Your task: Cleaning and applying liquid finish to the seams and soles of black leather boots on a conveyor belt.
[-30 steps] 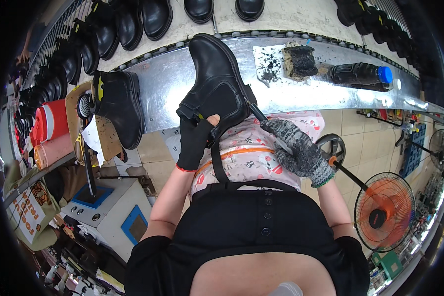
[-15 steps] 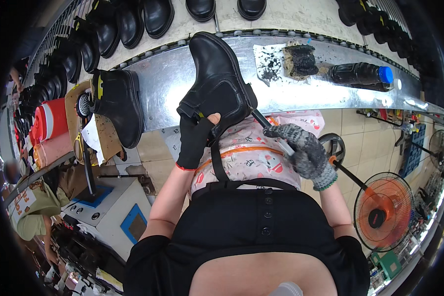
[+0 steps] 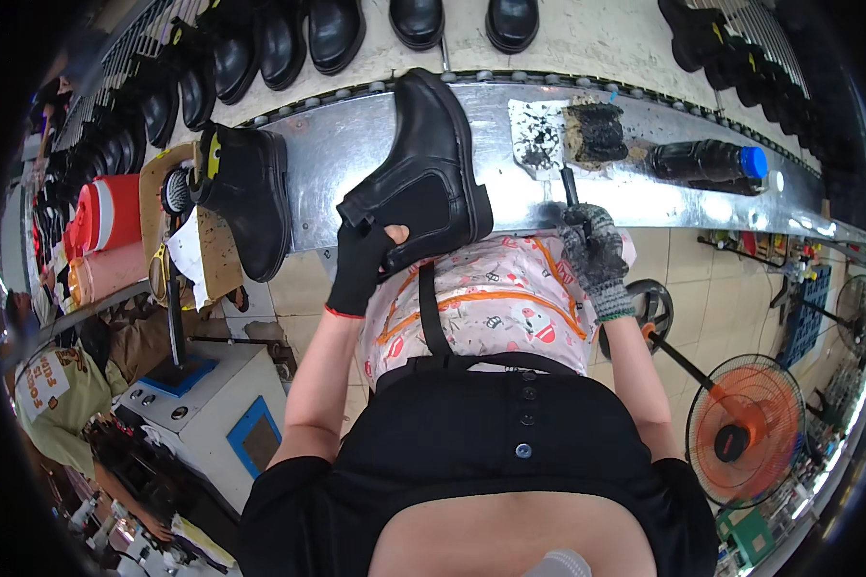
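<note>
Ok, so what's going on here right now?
The person's left hand, in a black glove, grips a black boot near the top of its shaft, toe pointing away. The right hand, in a grey knit glove, holds a dark slim tool away from the boot, by the near edge of a black-stained white sheet; whether the tip touches it is unclear. Another black boot is to the left.

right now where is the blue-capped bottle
In the head view, the blue-capped bottle is on the metal bench, toward the right, just right of the black-stained sponge and farther right than the gloved right hand.
</note>
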### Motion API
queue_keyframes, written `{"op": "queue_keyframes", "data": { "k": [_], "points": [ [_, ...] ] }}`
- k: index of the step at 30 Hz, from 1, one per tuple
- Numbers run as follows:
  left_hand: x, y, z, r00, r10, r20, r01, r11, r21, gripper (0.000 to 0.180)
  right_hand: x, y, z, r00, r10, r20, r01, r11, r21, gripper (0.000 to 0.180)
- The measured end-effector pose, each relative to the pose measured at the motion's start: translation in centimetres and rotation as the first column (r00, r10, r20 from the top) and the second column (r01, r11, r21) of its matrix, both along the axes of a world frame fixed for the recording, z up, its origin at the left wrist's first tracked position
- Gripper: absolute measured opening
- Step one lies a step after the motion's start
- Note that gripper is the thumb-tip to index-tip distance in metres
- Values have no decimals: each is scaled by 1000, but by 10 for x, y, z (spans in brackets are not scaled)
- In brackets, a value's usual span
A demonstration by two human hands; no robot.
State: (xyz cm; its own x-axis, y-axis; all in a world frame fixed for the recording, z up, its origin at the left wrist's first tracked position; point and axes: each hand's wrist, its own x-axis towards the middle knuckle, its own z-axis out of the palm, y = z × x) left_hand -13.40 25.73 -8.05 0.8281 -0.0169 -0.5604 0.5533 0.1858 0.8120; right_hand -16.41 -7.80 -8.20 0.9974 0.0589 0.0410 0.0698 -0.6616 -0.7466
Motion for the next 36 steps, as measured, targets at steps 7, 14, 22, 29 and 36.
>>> {"op": "queue_keyframes", "data": {
  "k": [7, 14, 22, 29, 36],
  "points": [
    [75, 41, 86, 536, -745, 398, 362, 628, 689, 54, 54, 50, 51, 927, 331, 175, -216, 855, -472, 40],
    [105, 7, 122, 131, -991, -14, 277, 23, 961, 42, 87, 150, 47, 900, 414, 136, -422, 906, 38, 61],
    [66, 182, 115, 690, -214, 692, -666, 189, 722, 31, 143, 143, 70, 944, 190, -269, -183, 982, 52, 40],
    [23, 316, 22, 996, 25, 82, -67, -377, 924, 40, 147, 131, 39, 919, 103, -381, 11, 959, 284, 44],
    [19, 291, 50, 952, -2, 305, -266, -492, 829, 28, 141, 134, 46, 923, 127, -364, -33, 967, 254, 43]
  ]
}}
